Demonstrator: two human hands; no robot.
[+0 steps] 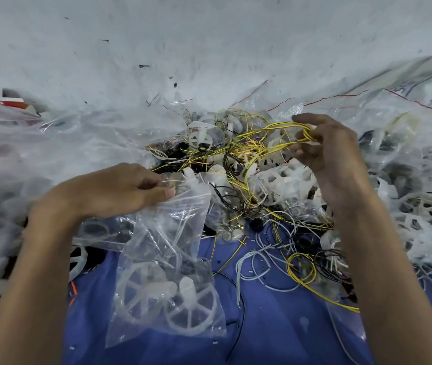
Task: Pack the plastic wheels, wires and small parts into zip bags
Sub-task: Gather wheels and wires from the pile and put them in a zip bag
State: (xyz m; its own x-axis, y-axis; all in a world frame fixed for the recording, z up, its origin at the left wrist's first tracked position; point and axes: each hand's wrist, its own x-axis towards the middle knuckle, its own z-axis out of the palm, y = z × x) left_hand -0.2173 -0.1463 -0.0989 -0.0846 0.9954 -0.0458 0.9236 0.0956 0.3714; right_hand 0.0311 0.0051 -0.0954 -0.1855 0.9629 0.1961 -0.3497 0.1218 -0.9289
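**Two hands over a tangle of wires and wheels**

Two bare arms reach in over a blue cloth (275, 333). The left hand (120, 191) grips the mouth of a clear zip bag (172, 233), thumb and curled fingers pinching the plastic at its top edge. The bag hangs down from there onto the cloth. At the bottom of it lie white spoked wheels (191, 312), side by side, with a few thin white strands above them.

The right hand (333, 156) is raised further off, its fingers closed on a looped bunch of yellow wires (275, 126). These trail back down into the heap (236, 164) between the hands, a jumble of white plastic wheels, yellow and black wire and small parts.

Nearer the person, loose white wires (254, 272) and a yellow loop (301, 270) lie spread on the cloth. Clear bags with red seal lines (341, 101) are piled at the far right, and crumpled plastic (25, 143) banks up on the left. Beyond it all is a pale, scuffed surface (156, 35).
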